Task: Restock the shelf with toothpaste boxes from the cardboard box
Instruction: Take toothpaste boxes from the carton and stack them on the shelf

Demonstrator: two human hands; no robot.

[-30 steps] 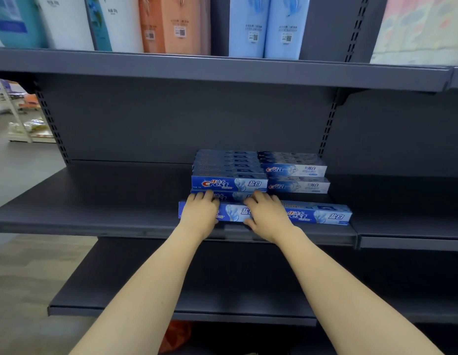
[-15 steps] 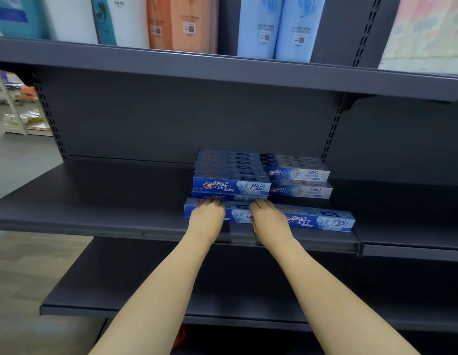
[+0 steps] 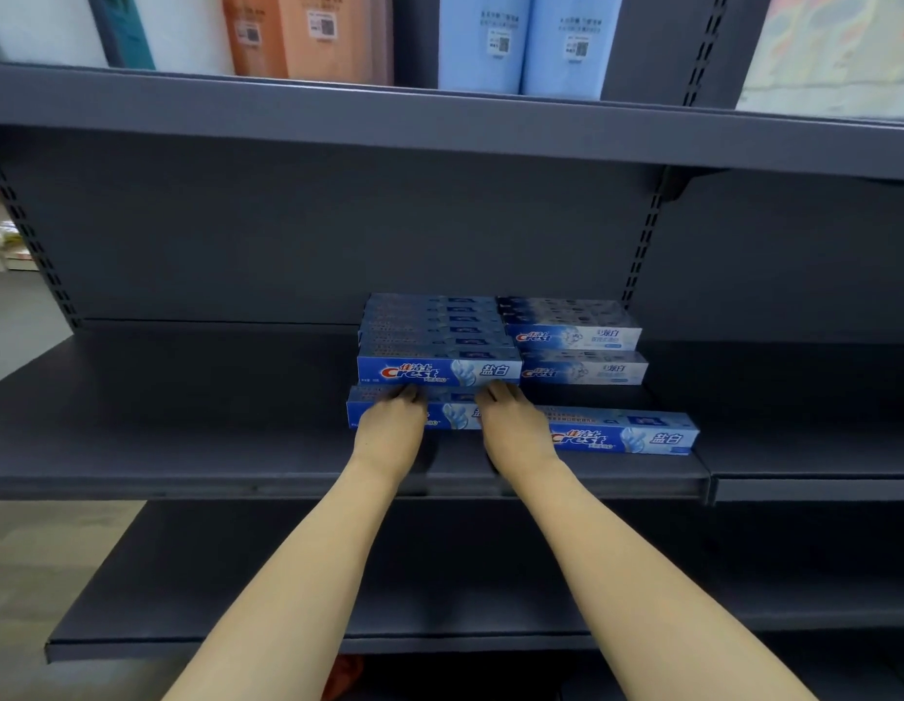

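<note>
- Hands are lying on the front toothpaste box (image 3: 452, 414): left hand (image 3: 389, 430) and right hand (image 3: 515, 432), fingers fairly straight, gripping nothing.
- That box is sitting on the shelf (image 3: 186, 447), touching the stacked boxes (image 3: 439, 369) behind it.

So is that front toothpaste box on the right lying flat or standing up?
Lying flat: the front right toothpaste box rests lengthwise on the shelf, logo facing outward.

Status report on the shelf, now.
Left hand and right hand both press the front blue toothpaste box on the dark grey metal shelf. Stacked blue boxes directly behind. Nothing blocking.
</note>
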